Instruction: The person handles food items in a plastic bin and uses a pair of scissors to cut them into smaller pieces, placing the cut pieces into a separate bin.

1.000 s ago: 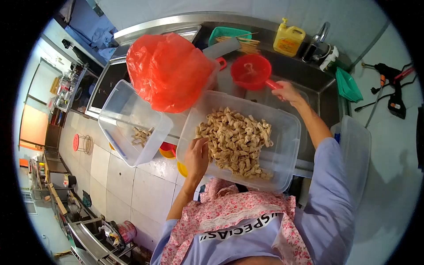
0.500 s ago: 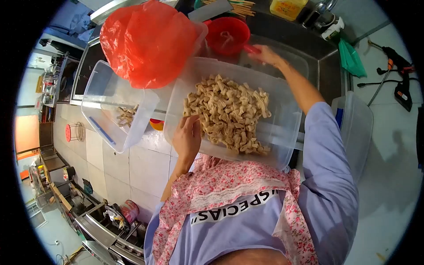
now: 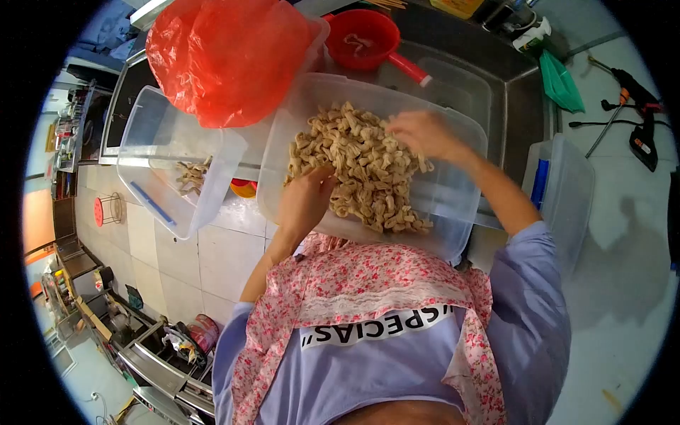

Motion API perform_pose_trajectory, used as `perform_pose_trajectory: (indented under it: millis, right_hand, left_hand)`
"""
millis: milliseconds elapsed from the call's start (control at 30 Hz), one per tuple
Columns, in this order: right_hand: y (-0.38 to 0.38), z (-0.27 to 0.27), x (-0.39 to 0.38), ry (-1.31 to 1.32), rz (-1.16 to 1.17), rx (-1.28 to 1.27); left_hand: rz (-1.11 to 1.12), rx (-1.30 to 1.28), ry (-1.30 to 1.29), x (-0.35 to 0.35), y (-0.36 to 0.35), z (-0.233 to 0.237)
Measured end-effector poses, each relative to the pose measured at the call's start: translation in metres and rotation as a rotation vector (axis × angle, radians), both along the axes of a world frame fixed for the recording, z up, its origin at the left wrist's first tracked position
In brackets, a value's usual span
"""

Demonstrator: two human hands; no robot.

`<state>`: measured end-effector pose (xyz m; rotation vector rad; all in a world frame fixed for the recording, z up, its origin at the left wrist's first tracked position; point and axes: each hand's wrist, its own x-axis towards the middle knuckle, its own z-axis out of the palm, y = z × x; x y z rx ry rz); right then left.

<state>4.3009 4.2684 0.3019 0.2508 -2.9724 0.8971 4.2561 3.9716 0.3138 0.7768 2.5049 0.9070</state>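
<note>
A pile of beige knotted strips that look like tofu-skin knots [image 3: 368,170] lies in a translucent plastic tub [image 3: 453,191] in front of me. My left hand [image 3: 306,202] is at the pile's left side, its fingers bent and closed on knots there; the fingertips are partly hidden. Over the pile's upper right, my right hand [image 3: 425,134] reaches in with fingers stretched out, somewhat blurred, and nothing visible in them. Beyond the tub, a red plastic ladle [image 3: 365,42] rests with its handle pointing right, touched by neither hand.
To the left, a second translucent tub [image 3: 149,163] holds a few similar knots. A red plastic bag [image 3: 219,64] bulges behind it. The dark sink [image 3: 520,106] lies beyond my tub. Another plastic tub [image 3: 567,191] with a blue clip stands at right, near a green bag [image 3: 561,81].
My right hand has let go of the red ladle's handle and moved down over the knots. My left hand has shifted slightly right, further onto the pile.
</note>
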Motion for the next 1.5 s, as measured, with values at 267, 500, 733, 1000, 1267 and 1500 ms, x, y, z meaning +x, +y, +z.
perform_pose_trajectory:
  millis: [267,500,733,1000,1267,1500]
  right_hand:
    - [-0.018,-0.054,0.005,-0.105,-0.201,0.098]
    - [-0.022,-0.067,0.006,-0.084,-0.334,0.055]
    - [-0.031,0.015,0.021,-0.195,-0.469,-0.885]
    - [-0.072,0.04,0.018,-0.242,-0.471,-1.105]
    - [-0.092,0.056,0.022,0.2,-0.395,-0.178]
    - [-0.093,0.042,0.015,0.061,-0.564,-0.517]
  left_hand:
    - [-0.116,0.163,-0.022,-0.022,0.062,0.012]
    - [-0.058,0.347,-0.472,-0.026,0.066,-0.026]
    - [0.013,0.647,-0.573,-0.015,0.066,-0.011]
    - [0.022,0.86,-0.926,-0.023,0.06,-0.008]
    - [0.049,0.856,-0.84,-0.021,0.063,-0.006]
    - [0.038,0.798,-0.617,-0.019,0.065,-0.005]
